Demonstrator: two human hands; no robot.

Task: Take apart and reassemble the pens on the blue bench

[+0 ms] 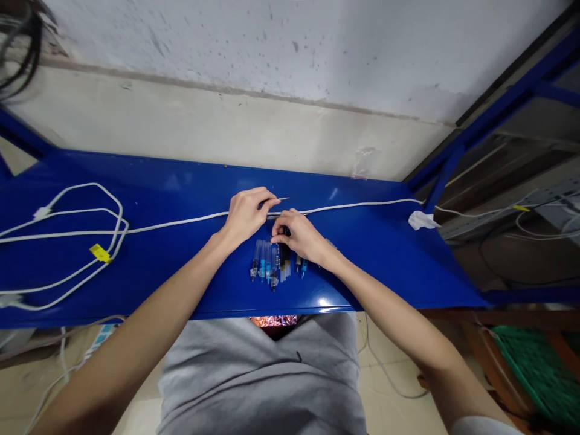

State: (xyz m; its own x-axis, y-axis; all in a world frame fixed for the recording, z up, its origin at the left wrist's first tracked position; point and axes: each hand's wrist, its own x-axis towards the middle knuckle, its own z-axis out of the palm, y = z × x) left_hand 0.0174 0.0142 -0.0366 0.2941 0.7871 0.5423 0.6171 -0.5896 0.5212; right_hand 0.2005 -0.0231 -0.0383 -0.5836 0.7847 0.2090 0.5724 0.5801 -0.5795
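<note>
My left hand (250, 211) is closed in a pinch over the blue shelf. A thin, pale pointed piece (284, 198) sticks out to the right from between its thumb and finger. My right hand (296, 234) is also closed, fingertips together at the upper end of a row of pen parts; whatever they grip is hidden. Several clear pen barrels (267, 260) with blue or dark ends lie side by side below it. Dark pen refills (284, 266) with pale ends lie to their right. Two more pen-like pieces with blue parts (303, 266) are partly under my right wrist.
A white cable (181, 222) runs across the blue shelf (371, 260) behind my hands and loops at the left, with a yellow tag (100, 253). Crumpled white tissue (423, 220) lies at the right. A clear plastic bag (365, 163) rests by the wall.
</note>
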